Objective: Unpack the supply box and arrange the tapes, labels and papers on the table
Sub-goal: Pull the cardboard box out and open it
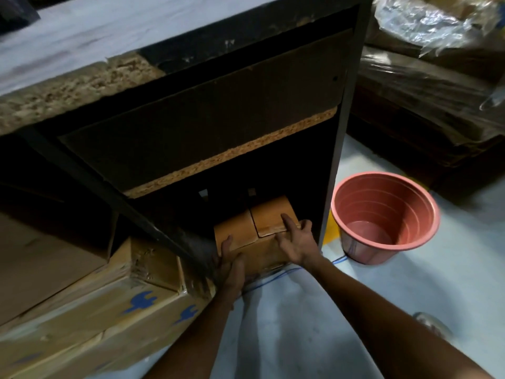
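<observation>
A brown cardboard supply box (266,218) sits on the floor in the dark space under the table (82,42), its two top flaps folded down. My left hand (231,262) grips the box's near left corner, fingers wrapped on its side. My right hand (296,240) lies on the near right part of the box, fingers spread, the index finger pressing on the right flap. The contents of the box are hidden.
A pink plastic bucket (382,217) stands on the pale floor right of the table leg. Large taped cardboard cartons (90,305) are stacked under the table at the left. Plastic-wrapped brown bundles (426,86) fill the far right. A blue string (273,277) lies on the floor.
</observation>
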Demonstrator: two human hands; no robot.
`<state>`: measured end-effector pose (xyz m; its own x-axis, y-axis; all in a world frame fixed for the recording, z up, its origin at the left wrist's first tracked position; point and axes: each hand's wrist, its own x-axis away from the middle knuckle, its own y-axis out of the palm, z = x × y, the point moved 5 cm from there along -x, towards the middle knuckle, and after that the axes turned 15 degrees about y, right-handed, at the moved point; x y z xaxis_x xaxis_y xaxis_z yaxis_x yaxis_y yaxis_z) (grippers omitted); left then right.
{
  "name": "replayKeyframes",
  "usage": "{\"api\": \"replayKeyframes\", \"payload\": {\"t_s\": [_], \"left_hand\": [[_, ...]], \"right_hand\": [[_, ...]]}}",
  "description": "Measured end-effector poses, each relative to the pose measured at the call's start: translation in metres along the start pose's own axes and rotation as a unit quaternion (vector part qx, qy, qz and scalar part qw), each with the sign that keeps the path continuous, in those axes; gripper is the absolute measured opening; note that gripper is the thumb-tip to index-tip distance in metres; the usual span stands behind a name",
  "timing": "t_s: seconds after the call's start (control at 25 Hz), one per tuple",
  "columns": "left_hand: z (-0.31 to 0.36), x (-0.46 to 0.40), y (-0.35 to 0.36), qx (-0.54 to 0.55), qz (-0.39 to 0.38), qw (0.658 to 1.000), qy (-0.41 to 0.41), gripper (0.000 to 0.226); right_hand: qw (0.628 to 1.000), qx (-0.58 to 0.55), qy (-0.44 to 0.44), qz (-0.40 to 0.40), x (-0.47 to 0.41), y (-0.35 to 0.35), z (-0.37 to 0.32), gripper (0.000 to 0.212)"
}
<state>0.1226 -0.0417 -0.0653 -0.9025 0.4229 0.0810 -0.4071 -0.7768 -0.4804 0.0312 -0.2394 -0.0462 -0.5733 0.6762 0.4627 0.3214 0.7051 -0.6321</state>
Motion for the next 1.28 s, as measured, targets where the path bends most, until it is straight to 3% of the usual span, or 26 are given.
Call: {"api": "replayKeyframes", "payload": {"t_s": [0.08, 0.2, 0.32, 0.44, 0.52, 0.6, 0.72, 0.84, 1.04, 1.2, 1.28], "left_hand": [[-0.015, -0.011, 0.008, 0.007, -0.006, 1.0, -0.021, 0.068], [-0.066, -0.027, 0.023, 0.071, -0.028, 0.993, -0.087, 0.056], [-0.041, -0.007, 0.018, 0.111, -0.061, 0.985, -0.121, 0.052], [-0.008, 0.018, 0.005, 0.114, -0.007, 0.985, -0.125, 0.059], [0.005, 0.039, -0.003, 0.056, 0.019, 0.994, -0.094, 0.059], [-0.001, 0.062, 0.001, -0.01, -0.002, 0.999, -0.045, 0.07], [-0.008, 0.103, 0.003, 0.029, -0.039, 0.998, -0.031, 0.078], [0.021, 0.147, -0.003, 0.046, -0.058, 0.996, -0.046, 0.083], [0.013, 0.201, -0.004, 0.007, -0.104, 0.993, -0.06, 0.085], [0.018, 0.18, 0.0, -0.038, -0.121, 0.991, -0.039, 0.075], [0.024, 0.156, -0.001, -0.072, -0.108, 0.991, -0.028, 0.05]], "right_hand": [[0.999, 0.012, 0.027, -0.039, -0.006, 0.006, 0.001, 0.076], [0.999, 0.002, 0.031, -0.024, 0.002, 0.014, 0.001, 0.087], [0.998, -0.028, 0.051, -0.031, 0.01, 0.014, 0.003, 0.096], [0.996, -0.044, 0.056, -0.052, 0.032, 0.011, 0.01, 0.108], [0.996, -0.05, 0.056, -0.058, 0.054, 0.009, 0.022, 0.115], [0.993, -0.071, 0.068, -0.062, 0.075, 0.01, 0.039, 0.12], [0.992, -0.089, 0.066, -0.057, 0.112, 0.01, 0.063, 0.124], [0.992, -0.086, 0.071, -0.06, 0.148, 0.008, 0.084, 0.12], [0.993, -0.042, 0.09, -0.059, 0.188, 0.017, 0.125, 0.116], [0.999, 0.004, 0.05, -0.011, 0.171, 0.012, 0.122, 0.082], [0.998, 0.012, 0.035, 0.043, 0.153, 0.007, 0.104, 0.064]]}}
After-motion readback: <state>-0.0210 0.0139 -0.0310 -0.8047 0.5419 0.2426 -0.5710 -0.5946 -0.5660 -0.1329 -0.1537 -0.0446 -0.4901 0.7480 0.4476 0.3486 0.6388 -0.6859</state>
